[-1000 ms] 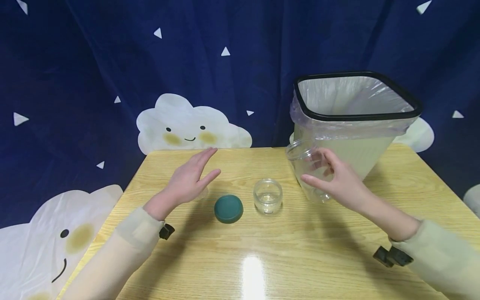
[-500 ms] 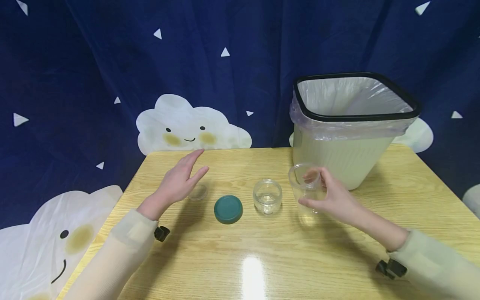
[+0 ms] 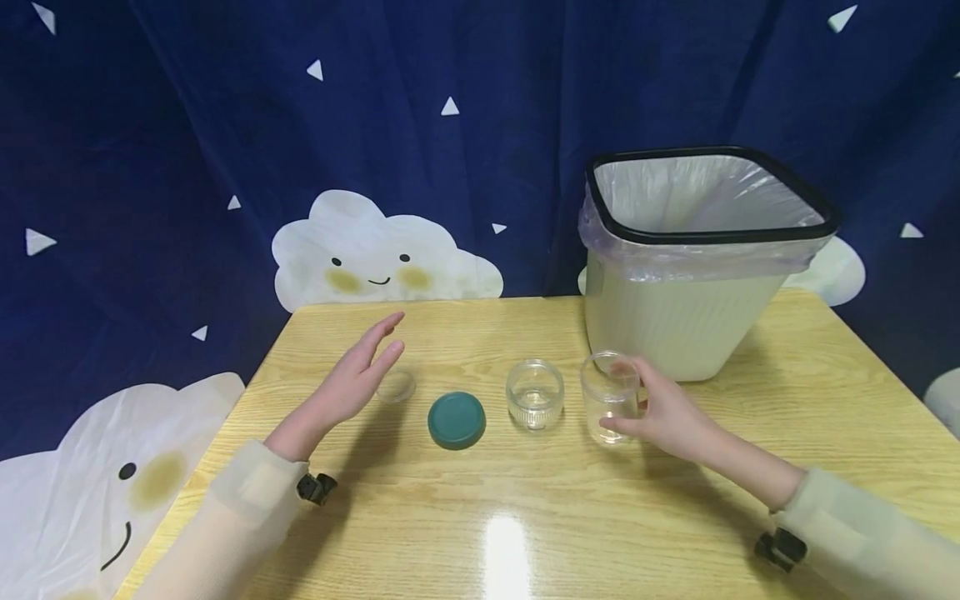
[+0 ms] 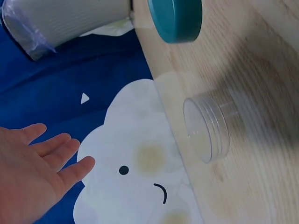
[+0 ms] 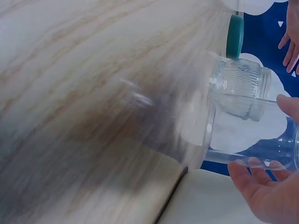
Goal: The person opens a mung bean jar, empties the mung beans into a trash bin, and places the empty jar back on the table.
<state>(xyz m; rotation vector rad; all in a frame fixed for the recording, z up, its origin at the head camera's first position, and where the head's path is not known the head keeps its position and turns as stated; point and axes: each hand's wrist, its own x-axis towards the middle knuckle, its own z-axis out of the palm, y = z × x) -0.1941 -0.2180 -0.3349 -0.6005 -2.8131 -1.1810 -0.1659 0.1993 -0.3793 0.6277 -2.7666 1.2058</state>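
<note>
A tall, clear, straight-sided jar stands upright on the table, its rim up. My right hand holds it from the right, with thumb in front and fingers behind; in the right wrist view, the fingertips lie along the clear wall. To its left stands a shorter clear ribbed jar. A dark green round lid lies left of that. My left hand hovers with fingers extended and holds nothing. Beside it is a shallow, clear round piece, whose ridged side shows in the left wrist view.
A cream waste bin with a black rim and a plastic liner stands at the back right, just behind the tall jar. A blue curtain with white clouds hangs beyond the wooden table's back edge.
My right hand has brought the tall jar down from in front of the bin, from tilted to upright on the table. My left hand has drawn back a little left, uncovering the shallow clear piece.
</note>
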